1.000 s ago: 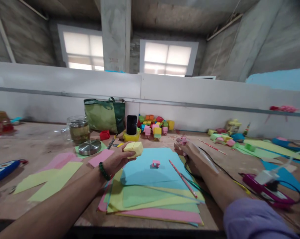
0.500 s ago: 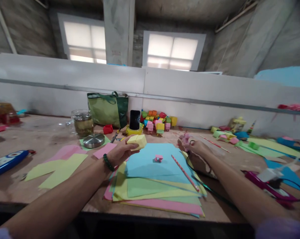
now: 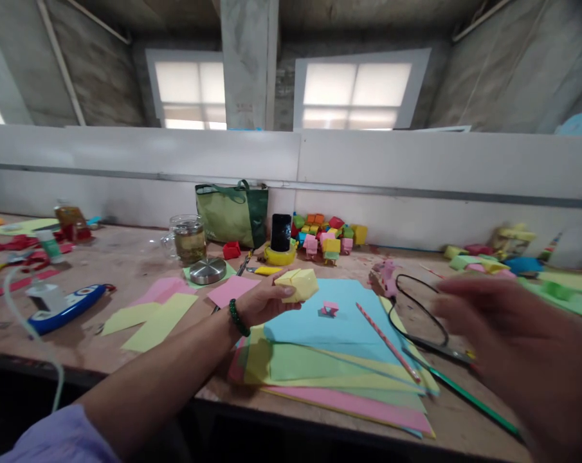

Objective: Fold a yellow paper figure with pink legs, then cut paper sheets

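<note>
My left hand (image 3: 262, 302), with a green bead bracelet at the wrist, is closed around a pale yellow folded paper box (image 3: 298, 285) above the left part of the paper stack. My right hand (image 3: 503, 328) is raised at the right and smeared by motion, so its fingers cannot be made out. A pink hot glue gun (image 3: 388, 275) with a black cord stands on the table, apart from that hand. A small pink folded paper piece (image 3: 329, 308) and a red-and-white patterned stick (image 3: 387, 341) lie on the blue paper sheet (image 3: 295, 325).
Behind are a phone (image 3: 281, 233) on a yellow stand, a heap of colourful folded paper pieces (image 3: 332, 235), a glass mug (image 3: 187, 238), a metal lid (image 3: 208, 271) and a green bag (image 3: 230, 212). A green pencil-like stick (image 3: 474, 395) lies at right; a blue power strip (image 3: 73, 308) at left.
My right hand has left the pink glue gun and moved right and nearer to me. My left hand still holds the yellow paper box. The view has turned left.
</note>
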`<state>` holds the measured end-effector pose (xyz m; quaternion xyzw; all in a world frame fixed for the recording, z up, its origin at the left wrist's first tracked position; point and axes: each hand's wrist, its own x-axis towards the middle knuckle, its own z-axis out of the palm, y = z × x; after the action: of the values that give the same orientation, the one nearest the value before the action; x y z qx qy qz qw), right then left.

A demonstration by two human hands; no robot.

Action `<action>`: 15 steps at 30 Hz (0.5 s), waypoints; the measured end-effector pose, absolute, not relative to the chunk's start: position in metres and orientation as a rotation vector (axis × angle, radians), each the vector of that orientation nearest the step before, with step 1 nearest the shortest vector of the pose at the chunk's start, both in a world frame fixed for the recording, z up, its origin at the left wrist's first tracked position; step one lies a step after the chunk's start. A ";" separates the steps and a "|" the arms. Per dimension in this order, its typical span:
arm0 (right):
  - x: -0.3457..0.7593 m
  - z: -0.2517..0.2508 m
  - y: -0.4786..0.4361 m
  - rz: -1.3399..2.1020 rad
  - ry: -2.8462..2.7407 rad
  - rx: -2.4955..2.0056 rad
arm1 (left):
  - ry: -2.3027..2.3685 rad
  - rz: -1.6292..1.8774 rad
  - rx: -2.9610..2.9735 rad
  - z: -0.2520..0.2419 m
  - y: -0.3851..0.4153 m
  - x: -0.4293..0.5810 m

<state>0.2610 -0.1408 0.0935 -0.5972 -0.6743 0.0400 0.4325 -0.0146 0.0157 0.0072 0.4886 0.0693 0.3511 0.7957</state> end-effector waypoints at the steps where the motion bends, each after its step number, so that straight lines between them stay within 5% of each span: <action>1: 0.237 0.090 -0.135 -0.038 -1.600 -1.456 | 0.154 0.749 1.062 0.007 0.016 -0.015; 8: 0.169 0.056 -0.065 0.427 -1.794 -1.359 | 0.221 0.815 1.149 0.008 0.018 -0.015; 15: 0.177 0.032 -0.053 0.538 -1.757 -1.264 | 0.293 0.798 1.205 0.008 0.019 -0.011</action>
<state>0.1772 -0.0526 0.0324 -0.5089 -0.7075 0.2167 0.4399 -0.0106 0.0189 0.0076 0.5493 0.1337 0.3639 0.7402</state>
